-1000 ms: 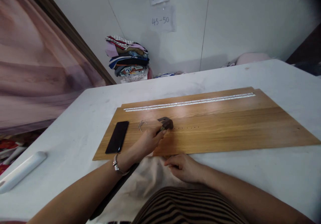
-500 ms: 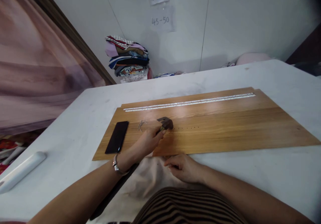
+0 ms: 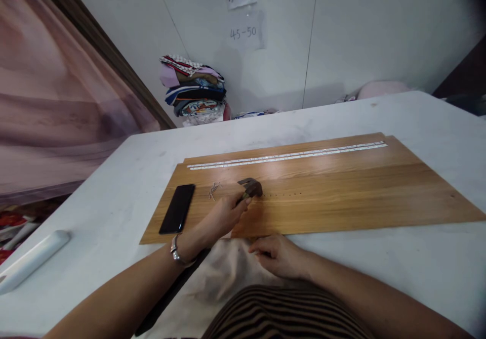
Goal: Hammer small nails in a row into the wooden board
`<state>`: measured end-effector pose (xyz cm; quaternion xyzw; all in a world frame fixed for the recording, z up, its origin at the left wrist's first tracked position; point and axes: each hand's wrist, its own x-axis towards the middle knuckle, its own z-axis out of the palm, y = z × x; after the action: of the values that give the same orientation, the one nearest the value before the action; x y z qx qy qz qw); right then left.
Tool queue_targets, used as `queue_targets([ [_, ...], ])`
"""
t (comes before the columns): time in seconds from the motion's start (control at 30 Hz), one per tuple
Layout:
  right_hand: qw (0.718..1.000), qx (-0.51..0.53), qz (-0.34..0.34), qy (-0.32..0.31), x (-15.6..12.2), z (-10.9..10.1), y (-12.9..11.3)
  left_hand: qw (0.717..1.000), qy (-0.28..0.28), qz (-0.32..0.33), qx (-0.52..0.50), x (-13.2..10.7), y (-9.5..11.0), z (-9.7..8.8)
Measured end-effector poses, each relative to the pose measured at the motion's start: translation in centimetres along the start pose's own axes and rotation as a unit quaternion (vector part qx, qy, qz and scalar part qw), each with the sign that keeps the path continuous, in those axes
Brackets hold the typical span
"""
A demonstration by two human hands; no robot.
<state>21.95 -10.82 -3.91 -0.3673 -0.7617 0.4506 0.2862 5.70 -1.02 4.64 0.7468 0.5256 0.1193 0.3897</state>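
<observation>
My left hand (image 3: pixel 226 215) is closed around the handle of a claw hammer (image 3: pixel 252 187), close to its metal head. The hammer head rests on or just above a wood-grain board (image 3: pixel 353 187). A row of small dark dots (image 3: pixel 283 194), perhaps nail heads, runs right from it. Left of the hammer lies a small heap of loose nails (image 3: pixel 214 189). My right hand (image 3: pixel 283 255) lies by the board's near edge, its fingers loosely bent and thumb apart, with nothing visible in it. Beneath my left forearm shows a long dark bar (image 3: pixel 170 296), partly hidden.
A black phone (image 3: pixel 177 208) lies on the board's left end. Two pale marked strips (image 3: pixel 286 156) run along its far side. The board lies on a white table (image 3: pixel 114 192), with a white oblong object (image 3: pixel 36 260) at the left. Folded clothes (image 3: pixel 195 86) are stacked by the wall.
</observation>
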Motion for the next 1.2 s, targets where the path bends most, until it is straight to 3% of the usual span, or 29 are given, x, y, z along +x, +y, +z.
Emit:
queue_targets([
  [1.2, 1.000, 0.001, -0.016, 0.008, 0.00, -0.05, -0.05, 1.000, -0.007, -0.017, -0.015, 0.07, -0.19, 0.11],
])
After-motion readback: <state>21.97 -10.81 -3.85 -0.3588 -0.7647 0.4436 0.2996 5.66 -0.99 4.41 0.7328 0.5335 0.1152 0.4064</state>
